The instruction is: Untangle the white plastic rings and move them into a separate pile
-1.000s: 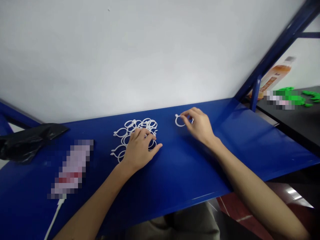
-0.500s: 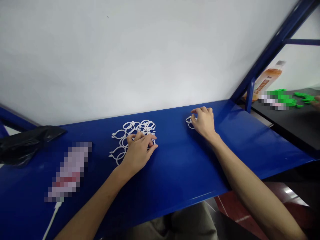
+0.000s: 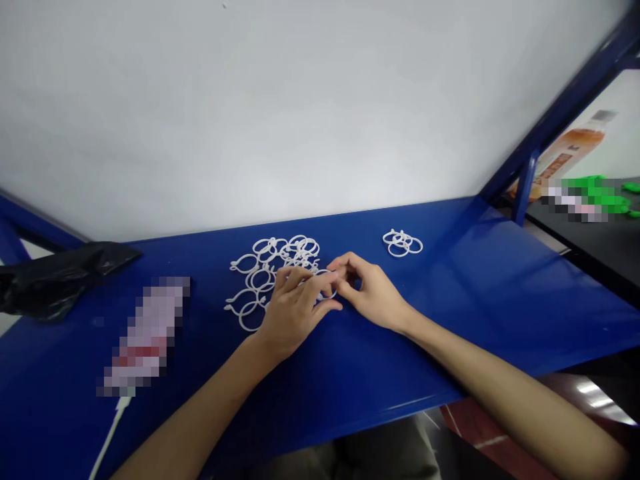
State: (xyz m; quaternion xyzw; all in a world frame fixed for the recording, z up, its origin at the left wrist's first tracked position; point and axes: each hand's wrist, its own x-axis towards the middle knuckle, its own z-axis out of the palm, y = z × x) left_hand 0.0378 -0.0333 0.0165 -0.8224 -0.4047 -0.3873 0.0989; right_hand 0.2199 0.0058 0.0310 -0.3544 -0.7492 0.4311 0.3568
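A loose pile of white plastic rings (image 3: 273,267) lies on the blue shelf (image 3: 450,313) near its middle. My left hand (image 3: 295,310) rests on the pile's right edge, fingers curled and pinching a white ring (image 3: 324,275). My right hand (image 3: 367,293) meets it from the right, thumb and fingers closed on the same ring. A small separate cluster of white rings (image 3: 402,243) lies farther right on the shelf, with no hand near it.
A black plastic bag (image 3: 55,273) lies at the shelf's left end. A blurred flat object (image 3: 143,333) with a white cable (image 3: 107,433) sits front left. A blue post (image 3: 525,183), an orange bottle (image 3: 567,157) and green pieces (image 3: 593,187) are at the right.
My right hand let go of a ring at the small right cluster and came back left to the pile, where it now meets my left hand on a ring.
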